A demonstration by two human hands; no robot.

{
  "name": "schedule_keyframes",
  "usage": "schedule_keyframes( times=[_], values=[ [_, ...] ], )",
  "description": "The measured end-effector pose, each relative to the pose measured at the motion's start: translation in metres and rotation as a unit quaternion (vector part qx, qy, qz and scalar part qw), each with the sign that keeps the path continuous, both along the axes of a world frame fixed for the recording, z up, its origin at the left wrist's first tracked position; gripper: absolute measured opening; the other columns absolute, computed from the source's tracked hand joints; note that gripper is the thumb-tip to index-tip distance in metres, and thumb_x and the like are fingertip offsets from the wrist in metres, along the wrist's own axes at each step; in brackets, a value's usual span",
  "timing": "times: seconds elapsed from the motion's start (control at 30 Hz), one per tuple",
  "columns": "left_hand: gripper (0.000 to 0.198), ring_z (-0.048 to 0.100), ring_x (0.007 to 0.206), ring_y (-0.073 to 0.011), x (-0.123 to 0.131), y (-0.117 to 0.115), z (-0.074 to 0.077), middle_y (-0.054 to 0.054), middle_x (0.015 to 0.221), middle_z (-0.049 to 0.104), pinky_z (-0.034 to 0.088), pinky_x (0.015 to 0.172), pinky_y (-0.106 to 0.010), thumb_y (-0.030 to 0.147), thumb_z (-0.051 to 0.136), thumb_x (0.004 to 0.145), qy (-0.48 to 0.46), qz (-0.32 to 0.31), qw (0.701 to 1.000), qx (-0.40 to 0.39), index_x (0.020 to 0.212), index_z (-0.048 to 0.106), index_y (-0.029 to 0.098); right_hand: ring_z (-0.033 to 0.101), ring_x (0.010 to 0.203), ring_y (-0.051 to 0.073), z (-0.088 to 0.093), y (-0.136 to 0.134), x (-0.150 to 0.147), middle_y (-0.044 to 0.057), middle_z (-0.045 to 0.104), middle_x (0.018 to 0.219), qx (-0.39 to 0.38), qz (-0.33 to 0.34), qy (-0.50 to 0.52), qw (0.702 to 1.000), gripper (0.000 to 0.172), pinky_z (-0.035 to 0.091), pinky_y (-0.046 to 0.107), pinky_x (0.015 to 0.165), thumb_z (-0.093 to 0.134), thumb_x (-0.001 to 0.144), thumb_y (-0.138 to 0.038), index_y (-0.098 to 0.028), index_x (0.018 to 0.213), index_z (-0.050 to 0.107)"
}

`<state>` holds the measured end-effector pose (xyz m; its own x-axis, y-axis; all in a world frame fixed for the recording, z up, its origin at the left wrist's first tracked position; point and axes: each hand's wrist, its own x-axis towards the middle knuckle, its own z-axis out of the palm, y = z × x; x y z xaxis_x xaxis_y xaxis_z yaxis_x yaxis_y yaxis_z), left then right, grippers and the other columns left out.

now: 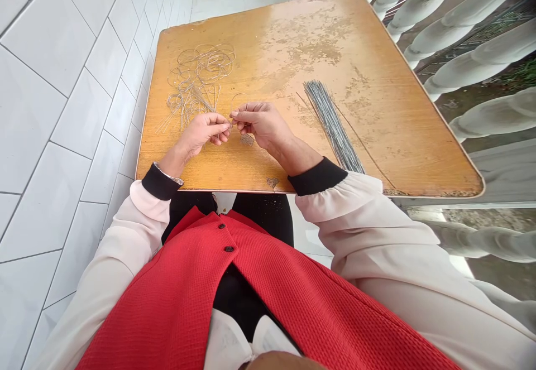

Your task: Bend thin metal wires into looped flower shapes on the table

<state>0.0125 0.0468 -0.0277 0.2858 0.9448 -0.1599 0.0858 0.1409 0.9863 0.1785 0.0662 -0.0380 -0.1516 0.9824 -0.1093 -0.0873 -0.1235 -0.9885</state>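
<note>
At the near edge of a worn wooden tabletop [377,107], the left hand [201,134] and right hand [260,124] grip a thin wire loop [239,101] between their fingertips; coiled wire [201,74] lies far left, a straight wire bundle [333,124] right.

1. Red waffle-knit waistcoat [218,280] at 6 o'clock, with two black buttons [229,249].
2. Cream blouse sleeves [377,230], gathered, at 4 and 8 o'clock.
3. Black ribbed cuffs [318,176] at both wrists.
4. Black garment [268,219] beneath the waistcoat at 12 o'clock.
5. Metal bracelet [168,174] on the left wrist.
</note>
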Motion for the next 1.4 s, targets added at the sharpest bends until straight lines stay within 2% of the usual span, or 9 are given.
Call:
schedule_keyframes(
  times=[0.17,0.43,0.57,0.77,0.9,1.03,1.27,1.4],
  values=[
    [0.020,0.056,0.052,-0.0025,-0.001,0.002,-0.003,0.003,0.063,0.064,0.040,0.052,-0.017,0.009,0.060,0.090,0.005,-0.002,1.000,0.020,0.071,0.062,0.014,0.050,0.048,0.007,0.002,0.000,0.001,0.000,0.061,0.057,-0.015,0.010,-0.002,1.000,0.029,0.039,0.021,0.047,0.076,0.080,-0.012,-0.017,0.056,0.060],
    [0.025,0.050,0.050,-0.0020,0.004,0.001,-0.002,0.005,0.060,0.059,0.037,0.049,-0.017,0.005,0.058,0.091,0.006,0.064,0.997,0.046,0.069,0.059,0.016,0.047,0.043,0.006,0.007,0.002,0.004,-0.001,0.057,0.051,-0.024,0.034,-0.017,0.999,0.033,0.037,0.021,0.045,0.073,0.082,-0.005,-0.016,0.054,0.059],
    [0.028,0.049,0.049,-0.0015,0.005,0.000,0.000,0.005,0.060,0.058,0.036,0.049,-0.017,0.005,0.058,0.092,0.012,0.080,0.995,0.054,0.066,0.057,0.016,0.048,0.042,0.007,0.007,0.003,0.005,0.000,0.060,0.052,-0.018,0.036,-0.031,0.999,0.032,0.040,0.021,0.045,0.077,0.081,-0.008,-0.016,0.055,0.060],
    [0.026,0.051,0.052,-0.0024,0.003,-0.001,0.000,0.004,0.062,0.058,0.037,0.051,-0.017,0.007,0.060,0.092,0.020,0.057,0.997,0.047,0.068,0.059,0.016,0.050,0.044,0.008,0.003,0.006,0.008,0.000,0.061,0.053,-0.007,0.033,-0.071,0.997,0.031,0.045,0.023,0.047,0.082,0.079,-0.010,-0.017,0.058,0.061],
    [0.019,0.058,0.065,-0.0038,0.001,-0.001,0.001,0.001,0.074,0.067,0.039,0.054,-0.016,0.014,0.062,0.093,0.012,0.061,0.997,0.048,0.074,0.064,0.015,0.049,0.045,0.007,0.002,0.007,0.009,-0.001,0.060,0.055,0.025,0.011,-0.072,0.997,0.031,0.046,0.022,0.046,0.080,0.082,-0.012,-0.017,0.058,0.060],
    [0.014,0.063,0.073,-0.0052,-0.001,-0.001,0.001,-0.001,0.083,0.071,0.042,0.058,-0.016,0.018,0.061,0.093,0.007,0.036,0.999,0.023,0.080,0.067,0.015,0.047,0.045,0.005,-0.001,0.008,0.009,-0.002,0.058,0.056,0.058,-0.010,-0.068,0.996,0.035,0.045,0.020,0.046,0.079,0.084,-0.018,-0.018,0.057,0.058],
    [0.020,0.054,0.054,-0.0021,0.001,0.002,-0.005,0.002,0.063,0.063,0.035,0.050,-0.017,0.010,0.063,0.089,-0.001,0.012,1.000,0.009,0.070,0.064,0.013,0.047,0.045,0.006,-0.005,0.008,0.005,-0.002,0.056,0.056,0.079,-0.016,-0.078,0.994,0.035,0.043,0.022,0.048,0.074,0.087,-0.013,-0.018,0.059,0.054],
    [0.026,0.049,0.047,-0.0011,0.004,0.002,-0.006,0.005,0.055,0.057,0.035,0.049,-0.017,0.002,0.063,0.086,0.026,-0.014,1.000,0.004,0.062,0.060,0.013,0.047,0.046,0.007,-0.002,0.004,0.002,-0.003,0.054,0.054,0.097,-0.013,-0.126,0.987,0.033,0.041,0.022,0.048,0.075,0.086,-0.017,-0.019,0.061,0.054]
  ],
)
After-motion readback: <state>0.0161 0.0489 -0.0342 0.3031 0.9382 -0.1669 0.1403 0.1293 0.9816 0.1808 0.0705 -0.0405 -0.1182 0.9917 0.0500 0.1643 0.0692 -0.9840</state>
